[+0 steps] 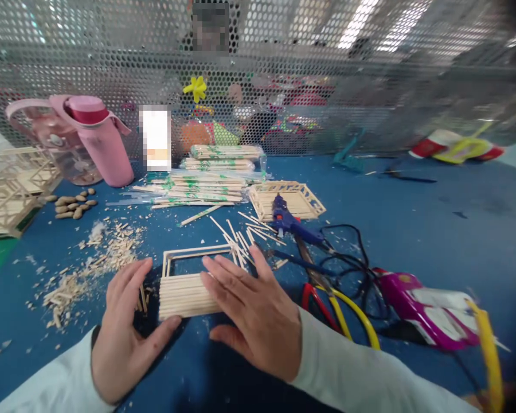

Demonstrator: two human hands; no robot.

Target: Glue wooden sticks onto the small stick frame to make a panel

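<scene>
A small structure of thin wooden sticks [184, 295] lies on the blue table in front of me. Its near part is a panel of sticks side by side; behind that stands an open stick frame. My right hand [253, 310] lies flat over the panel's right end, fingers stretched, hiding that end. At the left end is my left hand [133, 332], its thumb tip at the panel's near corner and its fingers apart. Short stick pieces [143, 299] lie beside the left fingers. Loose thin sticks [236, 238] are scattered just beyond the frame.
A blue glue gun [284, 218] leans on a stick tray [313, 198]. Pliers with red and yellow handles [339, 310], cables and a purple-white device [430, 310] occupy the right. Packaged chopsticks [210, 183], peanuts [71, 205], wood scraps [98, 255] and a pink bottle [105, 146] stand or lie beyond.
</scene>
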